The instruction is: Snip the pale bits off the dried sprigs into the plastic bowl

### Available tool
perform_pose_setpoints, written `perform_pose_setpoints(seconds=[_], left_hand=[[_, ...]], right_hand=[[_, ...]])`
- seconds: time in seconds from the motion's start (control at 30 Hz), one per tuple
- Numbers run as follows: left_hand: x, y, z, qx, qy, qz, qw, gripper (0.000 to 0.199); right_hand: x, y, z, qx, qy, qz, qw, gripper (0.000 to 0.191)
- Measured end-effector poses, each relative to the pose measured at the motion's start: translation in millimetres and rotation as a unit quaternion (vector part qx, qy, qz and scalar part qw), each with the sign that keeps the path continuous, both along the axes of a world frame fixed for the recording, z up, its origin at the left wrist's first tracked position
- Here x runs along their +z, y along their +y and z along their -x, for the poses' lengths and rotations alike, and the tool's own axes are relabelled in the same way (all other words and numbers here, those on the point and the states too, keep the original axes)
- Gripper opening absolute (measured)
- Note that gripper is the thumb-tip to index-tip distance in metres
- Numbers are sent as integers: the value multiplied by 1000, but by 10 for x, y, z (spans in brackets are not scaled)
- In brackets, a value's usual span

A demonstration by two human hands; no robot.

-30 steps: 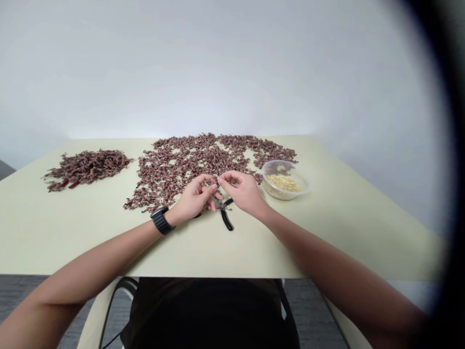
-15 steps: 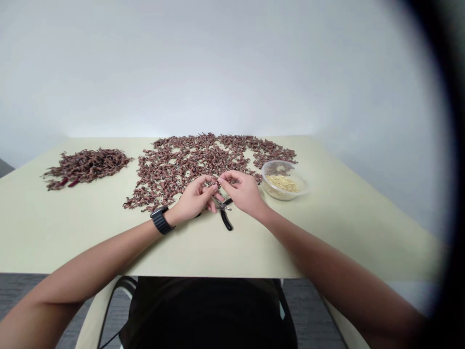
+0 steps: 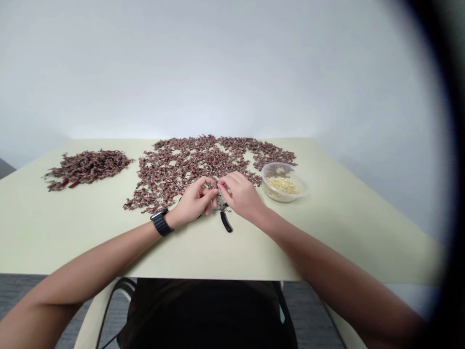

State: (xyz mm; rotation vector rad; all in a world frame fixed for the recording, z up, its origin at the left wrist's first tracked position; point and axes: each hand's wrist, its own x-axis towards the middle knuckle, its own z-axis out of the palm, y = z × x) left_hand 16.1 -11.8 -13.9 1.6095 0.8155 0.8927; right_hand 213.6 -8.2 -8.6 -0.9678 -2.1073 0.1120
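The pale green desk (image 3: pixel 72 247) carries a wide spread of reddish-brown twiggy pieces (image 3: pixel 192 162) in front of you, with a denser pile of the same pieces (image 3: pixel 87 166) off to the left. You reach in from the near edge, and both hands meet at the near side of the spread. Your left hand (image 3: pixel 194 201), with a black watch (image 3: pixel 162 223) on its wrist, and your right hand (image 3: pixel 241 196) curl toward each other, nearly touching. Each grip looks partly closed, but you cannot tell whether either holds a piece. Your right hand now sits lower than before, covering more of the black-handled pliers (image 3: pixel 225 222), which lie on the desk just beneath your hands. Off to the far right, a clear plastic bowl (image 3: pixel 268 193) holds pale yellow grains (image 3: pixel 282 185).
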Motion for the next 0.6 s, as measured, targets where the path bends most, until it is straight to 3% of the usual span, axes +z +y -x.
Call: perform_pose_setpoints(seconds=[0.07,0.17,0.27,0.37,0.47,0.6], left_hand=[[0,-8,8,13,16,-18,1000,37],[6,-12,16,13,23,-28,999,37],[18,-16,19,6,29,-37,999,37],[28,-25,17,3,30,-38,999,38],[30,-30,11,-1,26,-30,999,39],[24,-28,8,3,33,-33,999,38]], right_hand=[[3,-5,5,-7,17,29,999,19],[11,7,7,-11,97,137,986,17],[39,28,-7,14,169,262,950,20],[81,40,-31,44,196,342,918,23],[103,43,-46,63,190,357,913,25],[79,44,-41,54,159,323,931,24]])
